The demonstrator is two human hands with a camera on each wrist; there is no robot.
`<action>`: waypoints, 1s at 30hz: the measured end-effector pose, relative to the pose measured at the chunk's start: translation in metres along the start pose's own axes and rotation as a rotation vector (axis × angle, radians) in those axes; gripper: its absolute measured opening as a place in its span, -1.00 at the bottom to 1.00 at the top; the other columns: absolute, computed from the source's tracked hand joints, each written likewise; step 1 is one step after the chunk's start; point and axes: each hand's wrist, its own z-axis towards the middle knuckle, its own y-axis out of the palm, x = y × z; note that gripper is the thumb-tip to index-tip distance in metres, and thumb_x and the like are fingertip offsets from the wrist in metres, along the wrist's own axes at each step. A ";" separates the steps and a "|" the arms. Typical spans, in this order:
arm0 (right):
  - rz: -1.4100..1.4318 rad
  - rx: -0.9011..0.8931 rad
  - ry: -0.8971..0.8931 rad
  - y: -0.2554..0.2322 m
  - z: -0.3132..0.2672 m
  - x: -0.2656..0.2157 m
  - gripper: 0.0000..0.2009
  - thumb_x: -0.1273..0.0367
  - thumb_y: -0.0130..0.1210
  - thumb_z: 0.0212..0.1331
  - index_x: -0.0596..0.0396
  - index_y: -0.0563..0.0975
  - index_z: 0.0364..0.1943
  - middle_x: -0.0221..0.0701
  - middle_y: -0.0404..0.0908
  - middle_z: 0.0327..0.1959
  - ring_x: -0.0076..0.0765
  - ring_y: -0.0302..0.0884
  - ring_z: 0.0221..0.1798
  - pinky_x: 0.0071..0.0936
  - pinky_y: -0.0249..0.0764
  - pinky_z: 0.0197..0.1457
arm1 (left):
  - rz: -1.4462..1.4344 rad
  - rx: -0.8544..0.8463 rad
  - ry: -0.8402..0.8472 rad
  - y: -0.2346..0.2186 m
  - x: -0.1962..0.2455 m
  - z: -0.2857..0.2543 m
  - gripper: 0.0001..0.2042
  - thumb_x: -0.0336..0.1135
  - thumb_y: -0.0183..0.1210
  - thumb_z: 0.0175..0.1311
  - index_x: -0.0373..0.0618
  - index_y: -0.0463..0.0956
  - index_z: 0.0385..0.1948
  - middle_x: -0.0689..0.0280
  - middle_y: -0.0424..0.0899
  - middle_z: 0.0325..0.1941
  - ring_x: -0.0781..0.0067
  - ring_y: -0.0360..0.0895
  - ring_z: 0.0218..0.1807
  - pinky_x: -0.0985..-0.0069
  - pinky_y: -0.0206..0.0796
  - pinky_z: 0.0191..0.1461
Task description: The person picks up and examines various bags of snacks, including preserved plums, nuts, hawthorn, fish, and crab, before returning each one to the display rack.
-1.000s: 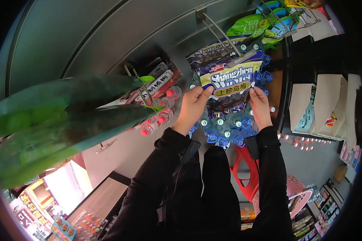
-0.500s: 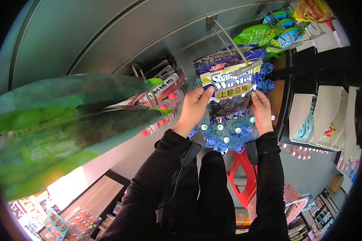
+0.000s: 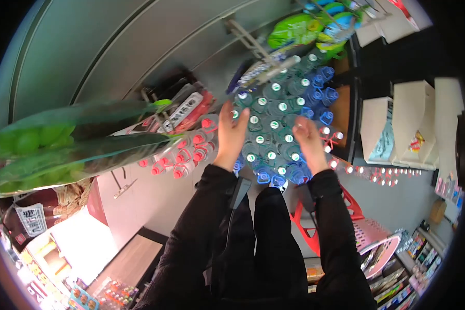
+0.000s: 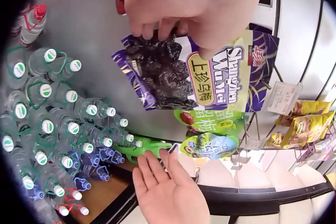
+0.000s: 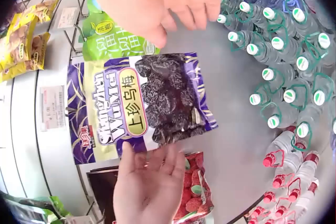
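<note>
Mostly hidden in head view: plum pouch (image 3: 261, 72) seen edge-on on its peg hook (image 3: 243, 36), label unreadable. Wrist views clearer: pouch (image 5: 139, 108) w/ purple-and-yellow print, dark dried plums thru clear window, hanging on grey wall beside green snack bags (image 5: 107, 37), above water bottles (image 4: 50, 127). Left hand (image 5: 149, 184) w/ fingers loosely spread, tips at pouch's lower edge; real contact unclear. Right hand (image 4: 168, 187) flat, fingers straight, apart from pouch, holding nothing.

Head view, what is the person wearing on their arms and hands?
Both arms are in long black sleeves that end at the wrists. The left hand and right hand are bare: no gloves. A small dark device is strapped under the left wrist, with a thin cable trailing down the sleeve.
</note>
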 end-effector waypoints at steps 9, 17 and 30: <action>-0.084 -0.279 0.148 -0.070 -0.196 0.043 -0.75 0.33 -0.04 0.04 0.20 0.42 -0.24 -0.28 0.51 -0.33 -0.28 0.48 -0.24 -0.45 0.36 -0.18 | 0.179 -0.700 -0.449 -0.072 -0.052 -0.145 -0.63 -0.32 0.06 0.06 -0.26 0.30 -0.08 0.26 0.51 -0.27 0.54 0.45 -0.30 0.64 0.26 -0.28; -0.321 -0.276 -0.168 -0.125 -0.294 -0.013 -0.80 0.35 -0.05 -0.03 0.13 0.42 -0.30 -0.25 0.47 -0.36 -0.08 0.41 -0.26 -0.28 0.31 -0.20 | 0.305 -0.936 -0.288 -0.059 0.082 -0.235 -0.69 -0.35 -0.02 0.16 -0.28 0.28 -0.08 0.17 0.48 -0.20 0.45 0.45 -0.20 0.57 0.25 -0.11; -0.100 0.196 -0.156 -0.141 -0.417 -0.023 -0.75 0.32 -0.02 -0.05 0.15 0.43 -0.29 -0.23 0.51 -0.37 -0.14 0.46 -0.25 -0.31 0.35 -0.21 | 0.514 -1.493 0.077 0.026 0.182 -0.290 -0.67 -0.38 -0.01 0.14 -0.21 0.27 -0.04 0.21 0.45 -0.14 0.53 0.40 -0.19 0.60 0.26 -0.14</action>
